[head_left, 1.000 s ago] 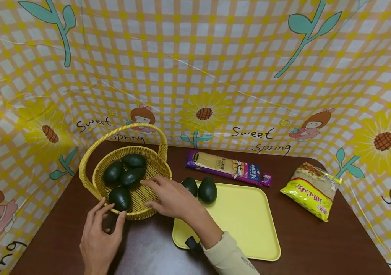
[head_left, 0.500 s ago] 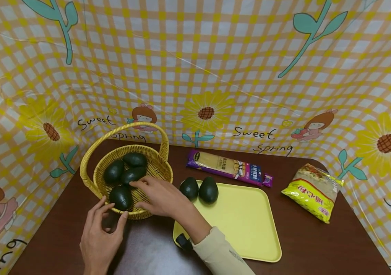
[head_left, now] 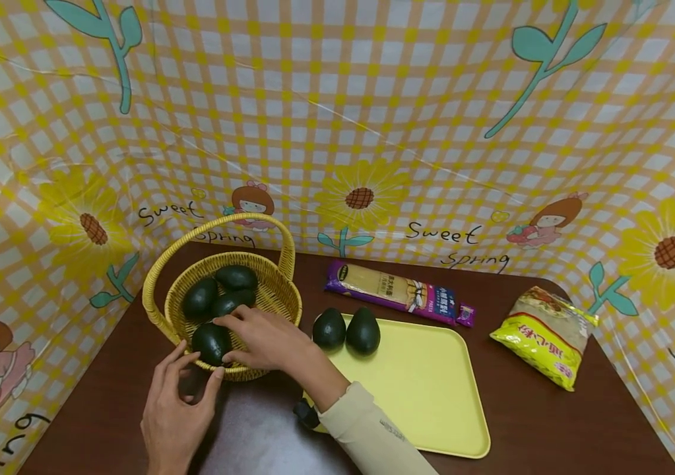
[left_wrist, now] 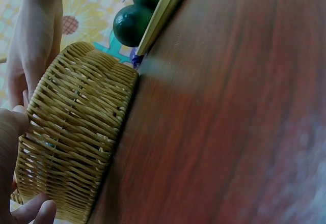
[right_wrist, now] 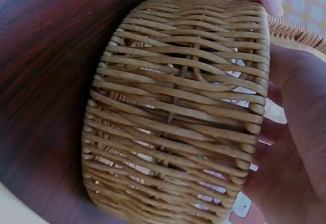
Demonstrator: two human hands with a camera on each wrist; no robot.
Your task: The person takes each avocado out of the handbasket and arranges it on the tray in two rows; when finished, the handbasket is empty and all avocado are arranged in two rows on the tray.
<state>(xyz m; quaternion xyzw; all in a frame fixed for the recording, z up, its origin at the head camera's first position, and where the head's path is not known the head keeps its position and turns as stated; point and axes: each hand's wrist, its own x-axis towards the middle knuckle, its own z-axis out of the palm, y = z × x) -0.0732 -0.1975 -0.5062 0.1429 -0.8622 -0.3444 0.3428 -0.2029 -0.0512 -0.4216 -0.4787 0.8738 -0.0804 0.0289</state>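
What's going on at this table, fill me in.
A person's left grip rests on the near rim of a wicker basket, while the right grip is inside it, thumb and fingers at the nearest dark green avocado. Whether it has a firm hold is unclear. Three more avocados lie in the basket beyond that one, and two others sit on the yellow tray alongside. A purple pasta pack lies behind the tray, a yellow bag off to the right.

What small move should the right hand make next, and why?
Probably curl the right hand round the nearest avocado in the basket: that hand's fingertips are right at it, while the left hand holds the basket, which should help steady things.
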